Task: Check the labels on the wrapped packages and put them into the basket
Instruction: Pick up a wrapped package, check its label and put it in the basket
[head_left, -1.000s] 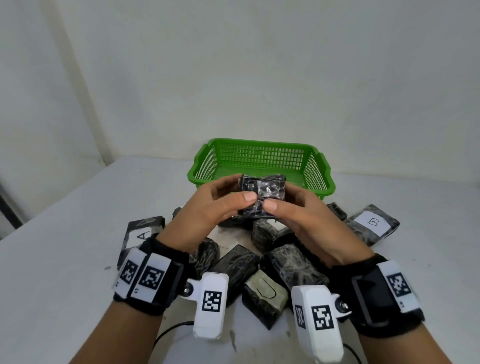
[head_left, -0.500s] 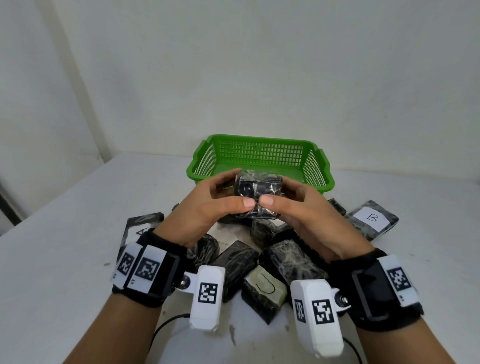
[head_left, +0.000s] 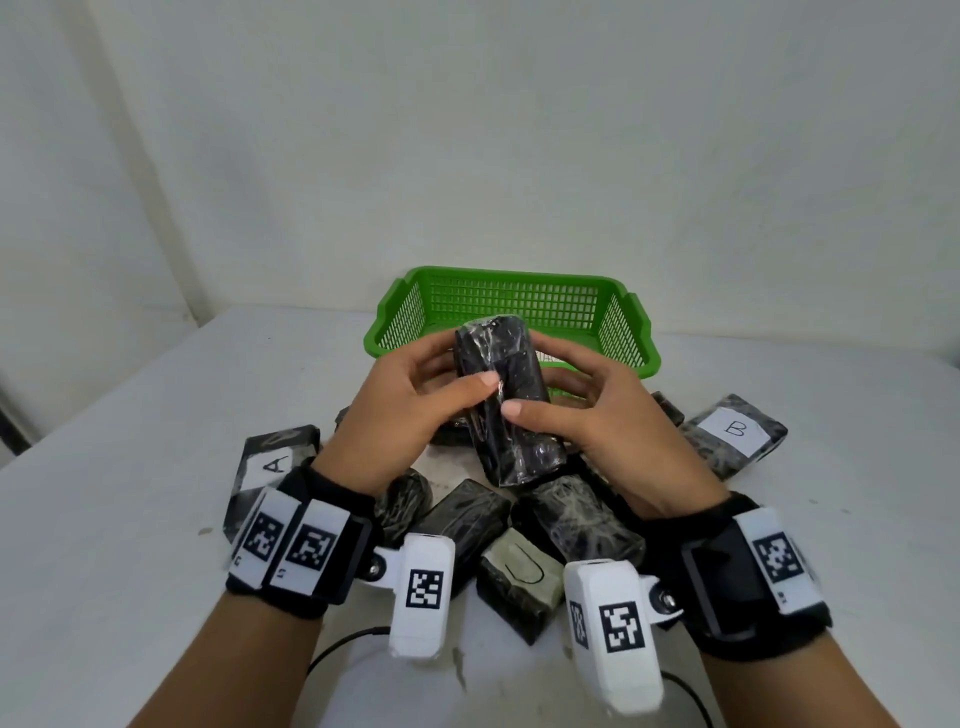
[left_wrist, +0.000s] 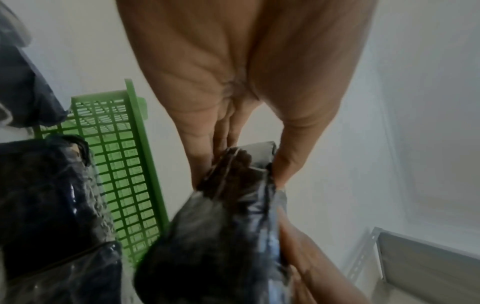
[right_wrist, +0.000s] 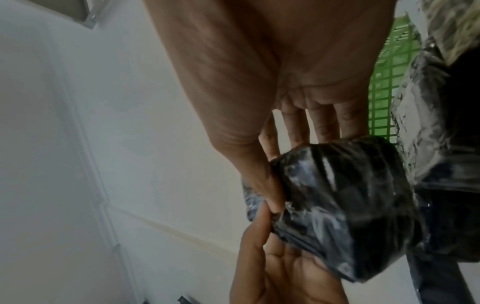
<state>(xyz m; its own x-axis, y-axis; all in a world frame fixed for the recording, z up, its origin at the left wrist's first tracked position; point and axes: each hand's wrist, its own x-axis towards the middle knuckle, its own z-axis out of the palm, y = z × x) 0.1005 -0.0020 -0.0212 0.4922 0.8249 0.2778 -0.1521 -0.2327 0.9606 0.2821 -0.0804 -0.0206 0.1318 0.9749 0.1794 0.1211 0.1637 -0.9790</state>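
Standing package (head_left: 506, 400) between both hands

Head view looks forward and down over the worktop (head_left: 130, 467); both wrist views look close along the palms, sharing the held package (head_left: 506, 400) and green basket (head_left: 514, 301).

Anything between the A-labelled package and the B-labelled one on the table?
Yes, in the head view: both hands, left hand and right hand, holding a black wrapped package, above a heap of other packages, between package A and package B.
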